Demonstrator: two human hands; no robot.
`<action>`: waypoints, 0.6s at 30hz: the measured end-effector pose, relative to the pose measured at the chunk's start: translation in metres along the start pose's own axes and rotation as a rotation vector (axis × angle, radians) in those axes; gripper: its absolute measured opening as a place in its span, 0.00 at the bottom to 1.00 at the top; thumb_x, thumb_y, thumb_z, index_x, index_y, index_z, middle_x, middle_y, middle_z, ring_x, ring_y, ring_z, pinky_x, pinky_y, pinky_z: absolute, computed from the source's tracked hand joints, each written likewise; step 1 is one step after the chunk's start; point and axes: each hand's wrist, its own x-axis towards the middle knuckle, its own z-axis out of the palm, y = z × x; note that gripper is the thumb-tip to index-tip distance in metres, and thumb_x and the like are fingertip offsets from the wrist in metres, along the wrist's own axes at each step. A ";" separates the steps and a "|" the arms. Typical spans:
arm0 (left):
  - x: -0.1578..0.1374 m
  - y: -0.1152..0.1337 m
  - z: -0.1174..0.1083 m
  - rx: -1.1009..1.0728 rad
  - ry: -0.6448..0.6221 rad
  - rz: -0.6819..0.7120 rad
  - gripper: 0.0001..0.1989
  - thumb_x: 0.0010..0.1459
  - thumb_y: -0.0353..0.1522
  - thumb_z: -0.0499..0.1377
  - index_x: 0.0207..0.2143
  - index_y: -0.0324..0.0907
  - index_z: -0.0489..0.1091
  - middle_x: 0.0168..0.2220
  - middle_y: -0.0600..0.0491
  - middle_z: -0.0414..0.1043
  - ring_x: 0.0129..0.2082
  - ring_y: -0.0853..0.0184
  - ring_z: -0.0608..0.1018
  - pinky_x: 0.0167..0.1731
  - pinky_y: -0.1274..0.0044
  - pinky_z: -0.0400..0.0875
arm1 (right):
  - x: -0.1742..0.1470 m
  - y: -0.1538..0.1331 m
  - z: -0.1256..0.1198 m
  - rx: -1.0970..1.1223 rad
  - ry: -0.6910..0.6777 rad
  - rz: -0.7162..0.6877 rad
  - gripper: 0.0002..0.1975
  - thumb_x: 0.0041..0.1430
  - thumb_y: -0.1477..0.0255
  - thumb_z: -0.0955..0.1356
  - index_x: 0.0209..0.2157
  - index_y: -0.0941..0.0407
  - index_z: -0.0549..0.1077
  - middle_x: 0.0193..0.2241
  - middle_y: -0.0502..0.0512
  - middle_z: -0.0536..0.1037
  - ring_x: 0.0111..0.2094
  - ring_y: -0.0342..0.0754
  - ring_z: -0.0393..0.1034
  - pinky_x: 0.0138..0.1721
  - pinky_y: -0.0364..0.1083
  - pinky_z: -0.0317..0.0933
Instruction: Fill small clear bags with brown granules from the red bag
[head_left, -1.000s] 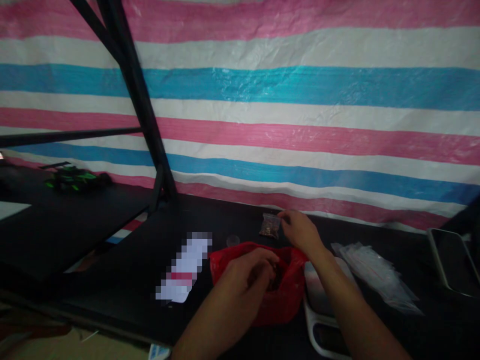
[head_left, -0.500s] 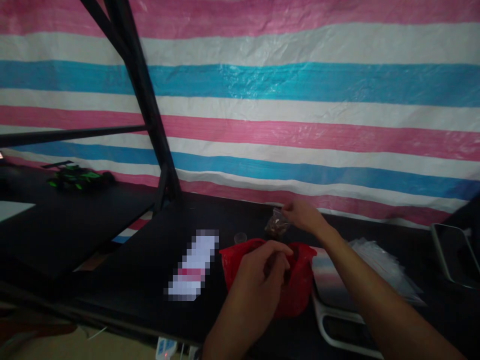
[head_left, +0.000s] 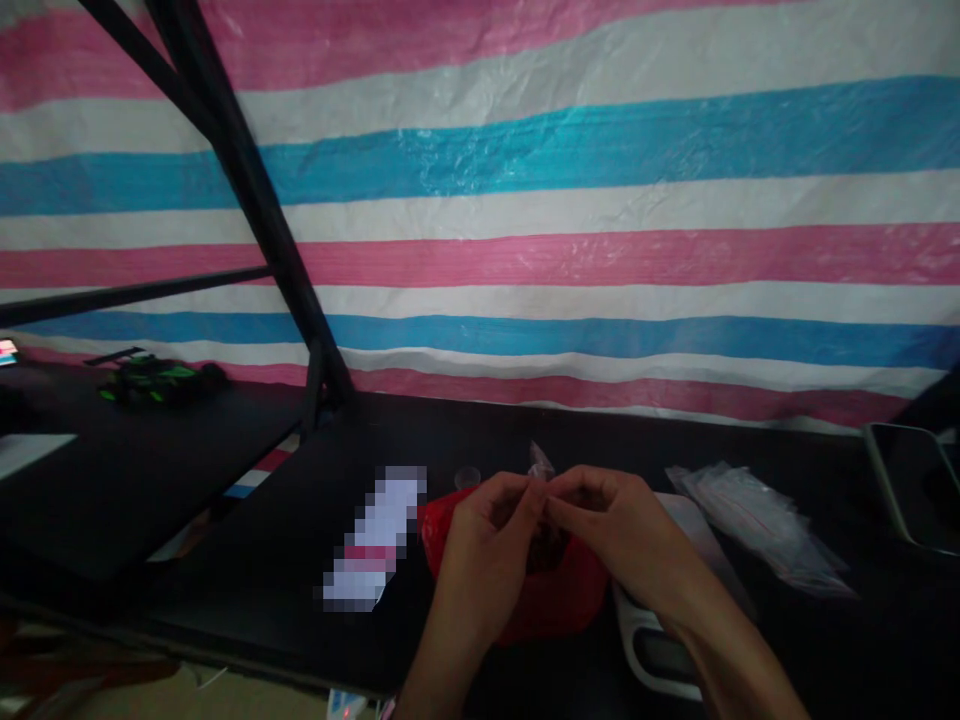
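Note:
My left hand [head_left: 487,550] and my right hand [head_left: 626,520] meet above an open red plastic bag [head_left: 555,608]. Thumbs and fingertips of both are closed in a pinch on a small clear plastic bag [head_left: 540,460], whose top pokes up behind the fingers. Brown bits [head_left: 549,548] show just below the fingertips; I cannot tell whether they lie in the small bag or the red one. Partly under my right forearm stands a white kitchen scale [head_left: 637,655]. A small clear cup [head_left: 468,480] sits behind the red bag's left edge.
Several flat clear zip bags [head_left: 765,525] are piled right of the scale. Farther right lies a phone-like device [head_left: 911,490]. A blurred-out white strip [head_left: 375,540] is left of the red bag. A black metal frame [head_left: 255,210] and a green-black toy car [head_left: 161,380] are at the left.
My right hand has come back toward me from the far side of the red bag to meet my left hand. The small clear bag now hangs between both hands' fingers. The view has tilted slightly.

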 end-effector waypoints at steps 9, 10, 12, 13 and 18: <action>-0.004 0.004 0.007 0.311 -0.012 0.102 0.12 0.69 0.41 0.58 0.33 0.45 0.72 0.32 0.54 0.79 0.32 0.66 0.81 0.34 0.76 0.74 | -0.011 0.008 -0.019 0.003 0.163 -0.082 0.14 0.55 0.58 0.76 0.30 0.55 0.81 0.27 0.51 0.81 0.29 0.47 0.75 0.32 0.43 0.67; -0.003 0.004 0.009 0.334 -0.009 0.126 0.12 0.69 0.40 0.58 0.34 0.45 0.71 0.35 0.53 0.79 0.34 0.65 0.82 0.36 0.75 0.76 | -0.011 0.008 -0.019 -0.017 0.195 -0.105 0.14 0.55 0.58 0.76 0.31 0.55 0.81 0.28 0.51 0.82 0.30 0.47 0.75 0.32 0.43 0.68; -0.003 0.004 0.010 0.308 -0.020 0.160 0.10 0.69 0.40 0.58 0.36 0.45 0.72 0.39 0.52 0.81 0.38 0.64 0.83 0.40 0.74 0.77 | -0.010 0.008 -0.017 -0.032 0.252 -0.154 0.15 0.56 0.56 0.75 0.33 0.54 0.80 0.31 0.53 0.83 0.33 0.49 0.77 0.35 0.45 0.71; -0.002 0.003 0.010 0.266 -0.026 0.164 0.10 0.69 0.40 0.58 0.39 0.45 0.73 0.40 0.52 0.81 0.39 0.64 0.83 0.42 0.74 0.78 | -0.008 0.009 -0.016 -0.018 0.286 -0.170 0.16 0.56 0.55 0.75 0.36 0.54 0.80 0.33 0.54 0.83 0.35 0.51 0.78 0.37 0.46 0.72; 0.000 0.003 0.002 0.099 0.012 0.143 0.12 0.68 0.43 0.59 0.45 0.45 0.73 0.45 0.50 0.83 0.43 0.62 0.84 0.40 0.74 0.79 | 0.001 0.027 -0.014 0.134 0.371 -0.018 0.28 0.53 0.51 0.76 0.50 0.52 0.76 0.44 0.58 0.84 0.40 0.55 0.82 0.43 0.51 0.76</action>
